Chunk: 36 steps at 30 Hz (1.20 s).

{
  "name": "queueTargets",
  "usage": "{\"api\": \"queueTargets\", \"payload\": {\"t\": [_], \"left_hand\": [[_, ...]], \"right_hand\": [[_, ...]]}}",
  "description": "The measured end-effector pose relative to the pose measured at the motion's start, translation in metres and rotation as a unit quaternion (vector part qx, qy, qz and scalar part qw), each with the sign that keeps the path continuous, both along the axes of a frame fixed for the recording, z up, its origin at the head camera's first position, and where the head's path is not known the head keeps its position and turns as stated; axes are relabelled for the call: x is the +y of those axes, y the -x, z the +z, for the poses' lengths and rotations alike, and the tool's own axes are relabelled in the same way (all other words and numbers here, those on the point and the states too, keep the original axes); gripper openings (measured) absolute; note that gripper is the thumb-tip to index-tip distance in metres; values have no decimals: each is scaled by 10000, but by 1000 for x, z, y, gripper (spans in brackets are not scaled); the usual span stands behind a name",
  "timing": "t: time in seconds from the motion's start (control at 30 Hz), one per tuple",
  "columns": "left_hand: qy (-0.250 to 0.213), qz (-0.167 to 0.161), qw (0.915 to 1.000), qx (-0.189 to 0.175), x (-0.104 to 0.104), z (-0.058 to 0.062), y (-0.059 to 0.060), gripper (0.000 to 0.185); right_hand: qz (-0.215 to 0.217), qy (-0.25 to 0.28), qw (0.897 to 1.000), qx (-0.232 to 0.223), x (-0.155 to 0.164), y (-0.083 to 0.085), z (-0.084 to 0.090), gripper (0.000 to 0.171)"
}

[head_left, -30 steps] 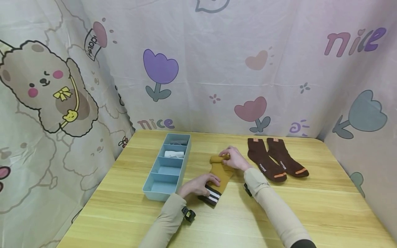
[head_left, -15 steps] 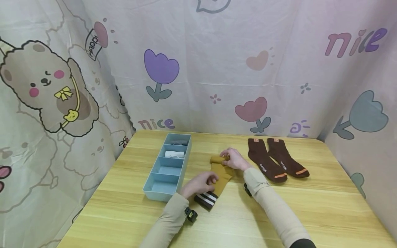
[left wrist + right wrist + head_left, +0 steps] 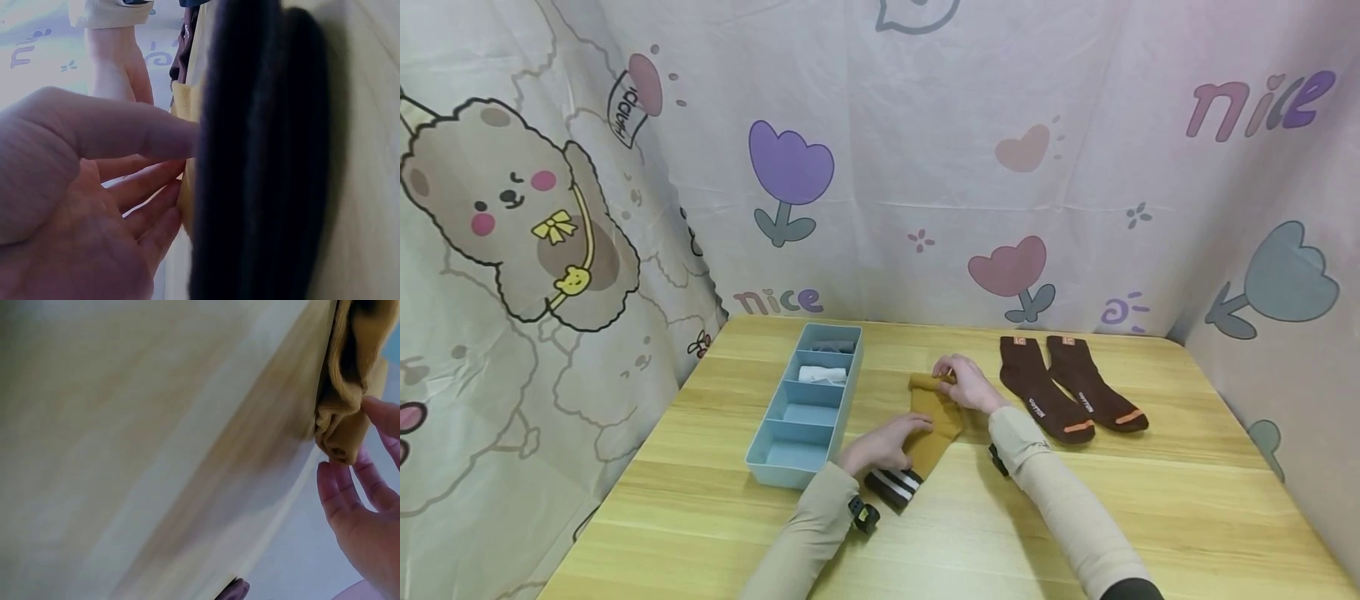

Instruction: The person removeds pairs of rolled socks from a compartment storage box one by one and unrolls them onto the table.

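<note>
Lying between both hands, mustard sock (image 3: pixel 934 425): left (image 3: pixel 886 443) grips cuff, right (image 3: pixel 964 385) seemingly pinches toe.

A light wooden counter (image 3: pixel 1075 517) with pale grain stripes fills the lower part of the head view. Behind it and along both sides hangs a pale printed curtain (image 3: pixel 925 167) that closes the space off like walls. The cloth shows a cartoon bear (image 3: pixel 512 208) on the left, purple and pink tulips, small hearts and the word "nice" in several spots, all under soft, even light.
</note>
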<state>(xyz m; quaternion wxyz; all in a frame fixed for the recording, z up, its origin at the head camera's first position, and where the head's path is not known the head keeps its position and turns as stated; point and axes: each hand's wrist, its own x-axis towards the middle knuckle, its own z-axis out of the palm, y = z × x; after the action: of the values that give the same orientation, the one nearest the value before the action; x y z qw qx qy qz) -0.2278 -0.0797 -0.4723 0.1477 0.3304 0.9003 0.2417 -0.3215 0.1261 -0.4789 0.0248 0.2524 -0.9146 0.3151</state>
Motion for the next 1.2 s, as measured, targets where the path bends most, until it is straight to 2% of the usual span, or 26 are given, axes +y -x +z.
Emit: {"api": "queueTargets", "payload": {"t": [0.17, 0.3, 0.47, 0.7, 1.07, 1.2], "left_hand": [[3, -16, 10000, -51, -1, 1, 0, 73], [7, 56, 9999, -109, -1, 2, -2, 73], [-57, 56, 9999, -124, -3, 0, -3, 71], [-297, 30, 9991, -293, -6, -2, -1, 61], [-298, -331, 9990, 89, -9, -3, 0, 65], [-300, -361, 9989, 79, -9, -2, -1, 65]], "right_hand": [[-123, -61, 9999, 38, -1, -1, 1, 11], [-100, -105, 9999, -29, -2, -1, 1, 18], [1, -140, 9999, -71, -3, 1, -1, 26], [54, -213, 9997, -115, -3, 5, -1, 26], [-28, -49, 10000, -35, -2, 11, -3, 19], [-135, -87, 9999, -45, -3, 14, -3, 18]]}}
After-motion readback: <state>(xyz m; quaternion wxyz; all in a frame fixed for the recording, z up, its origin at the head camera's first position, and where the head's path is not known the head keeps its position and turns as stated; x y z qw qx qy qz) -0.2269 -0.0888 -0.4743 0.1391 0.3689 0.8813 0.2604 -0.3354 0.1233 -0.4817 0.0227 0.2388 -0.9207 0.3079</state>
